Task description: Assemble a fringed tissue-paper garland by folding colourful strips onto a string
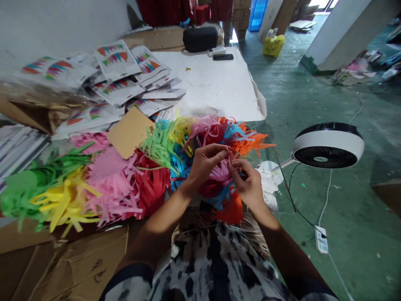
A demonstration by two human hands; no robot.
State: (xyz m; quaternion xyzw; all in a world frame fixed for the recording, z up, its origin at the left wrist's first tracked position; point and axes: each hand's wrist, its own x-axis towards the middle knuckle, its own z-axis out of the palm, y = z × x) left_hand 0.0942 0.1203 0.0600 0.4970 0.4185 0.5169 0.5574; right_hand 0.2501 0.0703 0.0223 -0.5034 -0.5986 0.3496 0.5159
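Close together over a heap of coloured paper tassels, both my hands pinch a thin pink paper strip. My left hand has its thumb and fingers closed at the strip's left side. On the other side my right hand is closed too, thumb against forefinger. Pink, blue, red and orange tassels lie below and around them. Green fringe spreads just left of my left hand. Further left are a pink tassel pile, a yellow one and a dark green one.
Printed packets are stacked at the back left, near a tan card. A black case and a dark phone-like object sit on the white sheet. To the right stands a fan; a power strip lies on the floor.
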